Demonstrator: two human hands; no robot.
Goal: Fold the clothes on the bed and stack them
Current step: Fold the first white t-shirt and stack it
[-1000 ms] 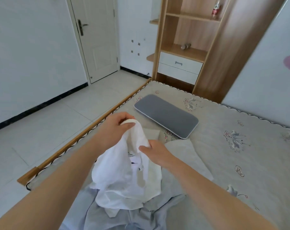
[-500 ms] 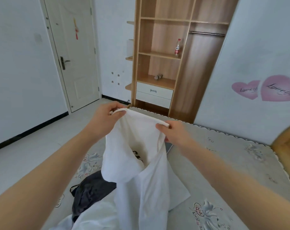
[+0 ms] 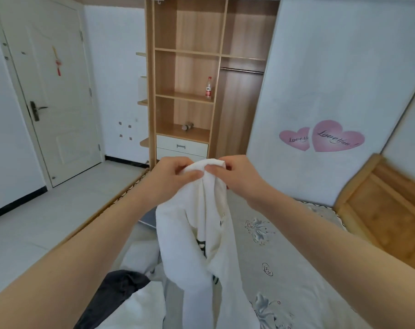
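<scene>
Head view: left hand (image 3: 172, 173) and right hand (image 3: 237, 173) pinch one top edge of the white printed cotton shirt (image 3: 201, 245), lifted above the grey patterned bed (image 3: 284, 269). Step looks like orienting the garment; next, find the shoulders and lay it flat.

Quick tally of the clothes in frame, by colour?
White: 2, the white shirt held up by both hands, plus a white garment lying on the bed.
Dark grey: 1, the dark garment on the bed.
Light grey: 1, the pale garment behind it.
Total: 4
</scene>
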